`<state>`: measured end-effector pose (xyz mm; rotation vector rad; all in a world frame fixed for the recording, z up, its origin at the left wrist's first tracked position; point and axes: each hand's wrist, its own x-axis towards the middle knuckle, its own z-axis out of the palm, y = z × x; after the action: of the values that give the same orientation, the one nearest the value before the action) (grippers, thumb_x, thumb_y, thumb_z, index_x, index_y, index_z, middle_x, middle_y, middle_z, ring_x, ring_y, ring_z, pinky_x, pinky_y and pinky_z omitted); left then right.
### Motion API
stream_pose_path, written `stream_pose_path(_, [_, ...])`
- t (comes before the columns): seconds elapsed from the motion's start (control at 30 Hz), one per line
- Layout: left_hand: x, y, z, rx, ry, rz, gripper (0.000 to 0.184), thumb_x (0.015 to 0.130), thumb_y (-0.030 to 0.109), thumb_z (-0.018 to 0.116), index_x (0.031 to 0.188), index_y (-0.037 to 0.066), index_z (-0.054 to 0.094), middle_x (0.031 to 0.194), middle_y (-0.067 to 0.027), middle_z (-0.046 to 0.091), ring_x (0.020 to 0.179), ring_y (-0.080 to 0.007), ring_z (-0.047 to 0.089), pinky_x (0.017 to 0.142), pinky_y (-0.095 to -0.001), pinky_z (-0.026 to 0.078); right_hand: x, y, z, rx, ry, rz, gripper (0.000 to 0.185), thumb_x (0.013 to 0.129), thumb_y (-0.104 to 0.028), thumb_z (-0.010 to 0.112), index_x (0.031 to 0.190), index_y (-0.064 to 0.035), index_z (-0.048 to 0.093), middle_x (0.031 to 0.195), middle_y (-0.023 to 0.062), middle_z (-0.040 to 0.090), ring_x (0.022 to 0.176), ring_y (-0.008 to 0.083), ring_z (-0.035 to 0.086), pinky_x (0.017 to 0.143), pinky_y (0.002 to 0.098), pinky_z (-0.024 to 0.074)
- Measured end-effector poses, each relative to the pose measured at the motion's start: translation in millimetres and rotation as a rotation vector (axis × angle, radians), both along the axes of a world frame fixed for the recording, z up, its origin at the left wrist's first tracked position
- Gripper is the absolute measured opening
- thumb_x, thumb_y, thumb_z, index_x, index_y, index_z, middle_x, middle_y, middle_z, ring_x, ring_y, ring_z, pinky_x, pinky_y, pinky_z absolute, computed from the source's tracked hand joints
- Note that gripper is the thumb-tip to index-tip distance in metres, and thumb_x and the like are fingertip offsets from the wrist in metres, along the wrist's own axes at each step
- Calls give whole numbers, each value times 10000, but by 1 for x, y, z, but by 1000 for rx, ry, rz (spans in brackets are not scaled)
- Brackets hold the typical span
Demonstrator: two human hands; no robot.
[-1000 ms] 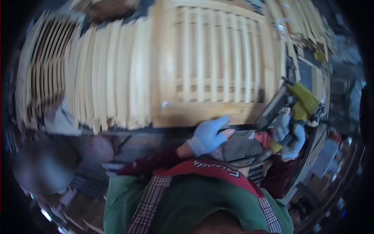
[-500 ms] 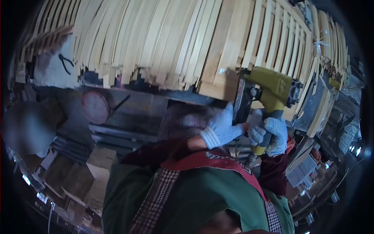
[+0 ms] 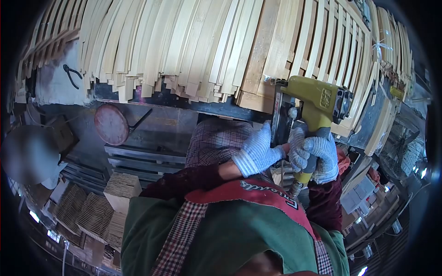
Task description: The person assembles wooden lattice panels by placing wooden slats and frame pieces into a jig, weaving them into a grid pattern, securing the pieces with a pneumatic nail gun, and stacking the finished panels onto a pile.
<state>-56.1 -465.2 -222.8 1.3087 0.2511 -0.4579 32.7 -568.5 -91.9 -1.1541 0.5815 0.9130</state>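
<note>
My right hand (image 3: 323, 154), in a grey-white knit glove, is wrapped round the handle of an olive-green pneumatic nail gun (image 3: 313, 97). An air hose fitting hangs below the handle. The gun's dark magazine (image 3: 280, 117) runs down its left side. At the magazine's lower end is my gloved left hand (image 3: 260, 151), thumb and fingers closed about it, with one bare fingertip showing; part of that grip is hidden. The gun's nose lies over the near end of a slatted wooden frame (image 3: 317, 41) on the bench.
Many loose wooden slats (image 3: 161, 46) cover the bench, their ends over its front edge. Pliers (image 3: 72, 76) lie at the left. Below are a round red stool (image 3: 111, 124) and stacked wood pieces (image 3: 122, 186). A fan (image 3: 400, 142) stands at right; another person is at far left.
The view has steadied and sharpened. The nail gun and both hands have shifted very slightly in the picture, with their hold looking much the same.
</note>
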Motion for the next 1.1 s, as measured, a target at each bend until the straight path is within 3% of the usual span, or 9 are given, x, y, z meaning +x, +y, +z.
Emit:
stream_pose_path(0.2, [7,8,7,-59,24,1,581,801,250,758,1186,-52,446,940,-167,666,847,-265,663,749,-365,533,4,0,-4,-11,23,38,313,780,-97,644,996,70,492,586,60,440,442,201,492,396,331,428])
stream_pose_path(0.43, [2,-1,-6,-43,5,20,620,798,300,757,1179,-72,438,929,-186,670,840,-287,675,721,-375,542,5,-1,-8,-5,39,15,365,769,-93,657,1048,69,487,586,63,444,433,200,484,396,341,426])
stream_pose_path(0.63, [3,-2,-10,-26,12,10,647,796,329,757,1182,-83,439,932,-201,671,848,-297,680,726,-381,547,8,0,-8,24,51,-12,293,774,-49,695,1011,39,547,625,83,530,470,181,526,441,312,452])
stream_pose_path(0.77, [4,-5,-10,-99,31,21,661,800,347,753,1191,-85,441,947,-208,668,876,-297,678,749,-382,546,7,-5,-9,0,48,-9,376,768,-59,689,1083,48,513,618,80,511,446,186,513,420,319,441])
stream_pose_path(0.83, [7,-3,-7,-136,56,-6,605,814,264,733,1230,-59,434,1012,-182,642,935,-262,644,806,-368,527,6,-7,-9,-52,49,13,449,760,-64,666,1141,66,468,588,71,463,415,199,474,383,330,421])
stream_pose_path(0.9, [12,3,3,-146,104,-88,545,839,91,694,1300,-6,420,1126,-126,594,1036,-188,579,907,-337,490,5,-7,-9,-53,11,13,459,761,-66,666,1151,65,463,588,69,465,414,197,474,382,327,420])
stream_pose_path(1.1, [5,-13,-12,-153,92,-107,553,837,120,713,1294,-2,426,1132,-125,593,1038,-184,577,899,-341,494,3,-15,-10,-21,-7,-39,491,760,-69,667,1178,64,446,591,66,463,411,193,470,380,323,427])
